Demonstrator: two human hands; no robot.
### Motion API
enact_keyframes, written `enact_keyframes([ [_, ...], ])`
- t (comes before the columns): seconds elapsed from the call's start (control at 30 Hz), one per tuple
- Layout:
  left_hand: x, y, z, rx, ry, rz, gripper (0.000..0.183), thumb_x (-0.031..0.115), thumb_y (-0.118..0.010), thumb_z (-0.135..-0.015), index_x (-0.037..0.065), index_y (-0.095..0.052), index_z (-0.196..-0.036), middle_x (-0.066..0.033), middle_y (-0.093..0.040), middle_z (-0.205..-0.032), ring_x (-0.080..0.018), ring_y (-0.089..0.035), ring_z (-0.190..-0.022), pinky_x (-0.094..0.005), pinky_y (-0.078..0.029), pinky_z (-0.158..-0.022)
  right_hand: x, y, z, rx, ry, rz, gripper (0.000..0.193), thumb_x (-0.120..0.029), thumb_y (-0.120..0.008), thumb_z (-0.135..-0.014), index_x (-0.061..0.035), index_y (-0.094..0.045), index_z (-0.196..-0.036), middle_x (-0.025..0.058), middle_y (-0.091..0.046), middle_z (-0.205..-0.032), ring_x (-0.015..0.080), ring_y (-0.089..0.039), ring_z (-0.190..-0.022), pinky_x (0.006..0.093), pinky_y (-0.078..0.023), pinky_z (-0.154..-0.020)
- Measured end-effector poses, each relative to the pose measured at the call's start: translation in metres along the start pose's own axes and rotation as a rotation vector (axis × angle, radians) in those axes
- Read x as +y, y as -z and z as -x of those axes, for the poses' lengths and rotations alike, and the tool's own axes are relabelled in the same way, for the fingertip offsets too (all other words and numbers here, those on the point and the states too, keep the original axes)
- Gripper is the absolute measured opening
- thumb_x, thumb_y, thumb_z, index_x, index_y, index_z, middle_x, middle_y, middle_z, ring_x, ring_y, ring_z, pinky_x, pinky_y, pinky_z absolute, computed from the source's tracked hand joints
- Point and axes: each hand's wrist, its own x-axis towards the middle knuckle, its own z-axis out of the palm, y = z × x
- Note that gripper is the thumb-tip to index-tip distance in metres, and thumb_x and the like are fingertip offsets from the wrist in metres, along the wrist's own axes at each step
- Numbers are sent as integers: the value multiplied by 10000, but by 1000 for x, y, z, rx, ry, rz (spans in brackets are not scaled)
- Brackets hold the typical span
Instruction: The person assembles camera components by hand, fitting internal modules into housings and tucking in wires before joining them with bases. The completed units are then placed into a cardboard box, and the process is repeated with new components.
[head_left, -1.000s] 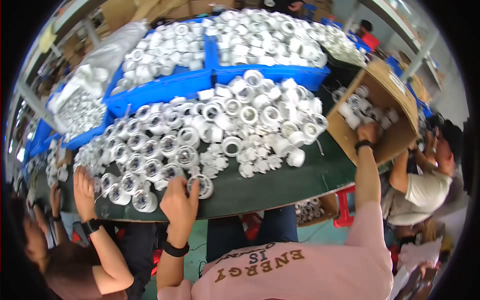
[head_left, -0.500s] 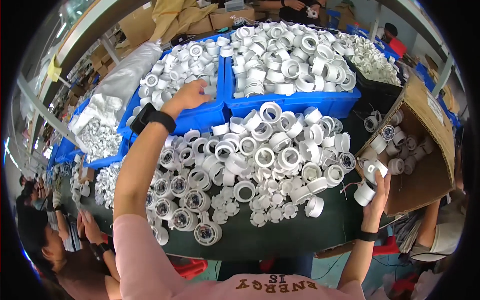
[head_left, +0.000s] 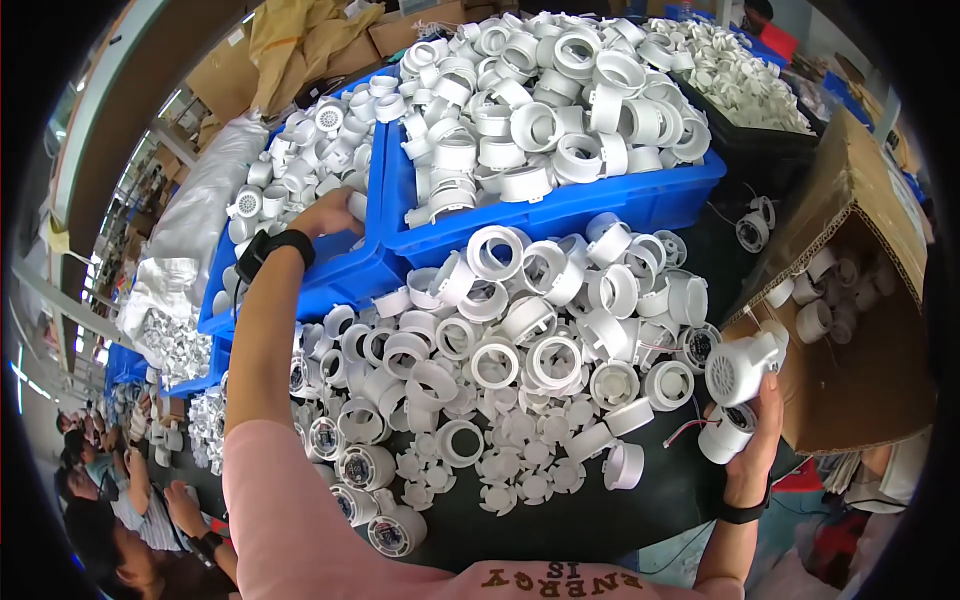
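In the head view, we have our left hand down in the left blue bin, fingers bent among the white cups. One cup lies right at the fingertips; we cannot tell whether the fingers have closed on it.

Our right hand is curled around two white parts at once, above the right side of the dark green surface. The upper one is a grille-faced cup, its slotted face turned to the left. Just below it is a wired cup, with thin leads trailing off to its left.

Right beside that hand, a cardboard box lies with its open side toward us and more white parts inside. Before us on the surface we see a heap of white rings, flat white discs in front of it, and cups with circuit boards near our left arm. Behind the heap stand the right blue bin, piled with rings, and a black bin of small pale pieces.
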Motion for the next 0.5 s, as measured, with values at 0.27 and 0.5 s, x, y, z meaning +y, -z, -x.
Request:
enact_keyframes([
  [0.27, 88, 56, 133, 372, 5, 751, 571, 308, -611, -786, 11, -440, -1243, -75, -575, -1085, -149, -570, -871, -235, -445, -684, -16, -11, 8, -197, 60, 18, 554, -306, -518, -852, -25, -391, -1312, 105, -563, -1082, 185, -619, -763, 294, -529, -616],
  [0.5, 269, -16, 340, -112, -126, 1250, 743, 374, -636, -741, -2, -361, -1319, -133, -531, -1209, -189, -577, -1040, -294, -525, -724, -32, -20, 59, -562, -19, -129, 729, -313, -631, -780, 2, -333, -1365, 131, -531, -1189, 194, -632, -863, 300, -552, -618],
])
